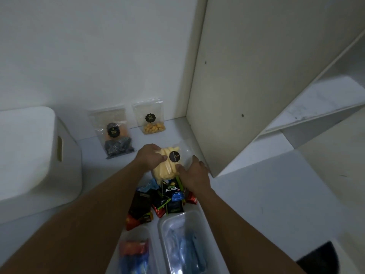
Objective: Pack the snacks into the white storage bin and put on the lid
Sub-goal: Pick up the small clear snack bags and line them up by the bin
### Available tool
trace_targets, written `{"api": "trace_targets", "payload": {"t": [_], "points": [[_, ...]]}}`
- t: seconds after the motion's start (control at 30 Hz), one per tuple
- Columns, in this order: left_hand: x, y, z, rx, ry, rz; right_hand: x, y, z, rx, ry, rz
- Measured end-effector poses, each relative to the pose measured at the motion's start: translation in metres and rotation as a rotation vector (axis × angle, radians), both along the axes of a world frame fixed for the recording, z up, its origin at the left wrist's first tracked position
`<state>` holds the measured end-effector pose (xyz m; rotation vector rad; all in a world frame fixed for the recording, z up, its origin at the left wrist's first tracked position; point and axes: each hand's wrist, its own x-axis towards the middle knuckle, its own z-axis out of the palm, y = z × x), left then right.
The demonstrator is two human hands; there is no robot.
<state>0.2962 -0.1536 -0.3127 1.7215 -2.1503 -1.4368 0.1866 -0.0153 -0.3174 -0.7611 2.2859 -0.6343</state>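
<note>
- Yellow bag (167, 165): clear pouch of pale yellow sticks, round black label on top, lying centre frame with long axis running lower left to upper right
- Left hand (151, 155) on its upper-left side, fingers curled over the edge near the label; right hand (194, 173) on its lower-right side, fingers lying loosely apart along the film. Looks like a two-hand clasp; can't tell if the bag is lifted or resting
- Bin (33, 155): white, matte, rounded corners, slot handle in its side, left edge of frame, well apart from the bag. So the bag has to travel left; left hand is nearer that side
- Bin top looks like a closed smooth surface, possibly the lid on it; can't tell
- Crinkly film will probably slip and flex, so supporting both ends makes sense
- Wrapper pile (164, 200) just below the bag: glossy small packs in black, red, blue, green
- Two more pouches stand against the wall at upper centre: dark one (116, 135) and orange-nugget one (151, 119)
- Clear tub (177, 224) at bottom centre, blue stuff inside, blurred
</note>
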Motion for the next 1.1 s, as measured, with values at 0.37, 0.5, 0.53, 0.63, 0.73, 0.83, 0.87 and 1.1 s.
{"api": "trace_targets", "payload": {"t": [0.37,0.5,0.53,0.63,0.73,0.83,0.87,1.1], "points": [[0.061,0.029,0.1,0.214,0.357,0.279,0.029,0.0,0.11,-0.326,-0.111,-0.091],[0.097,0.047,0.156,0.202,0.432,0.287,0.048,-0.002,0.163,-0.501,-0.07,-0.096],[0.107,0.053,0.169,0.187,0.434,0.266,0.054,-0.001,0.175,-0.545,-0.076,-0.091],[0.133,0.073,0.206,0.147,0.421,0.242,0.073,0.007,0.211,-0.658,-0.156,-0.052],[0.154,0.085,0.238,0.117,0.459,0.257,0.093,0.012,0.239,-0.763,-0.223,-0.013],[0.173,0.088,0.265,0.077,0.491,0.246,0.112,0.016,0.267,-0.844,-0.265,0.052],[0.179,0.089,0.274,0.056,0.495,0.242,0.116,0.017,0.277,-0.868,-0.272,0.077],[0.197,0.079,0.33,-0.151,0.748,0.288,0.127,0.006,0.347,-0.894,-0.262,0.257]]}}
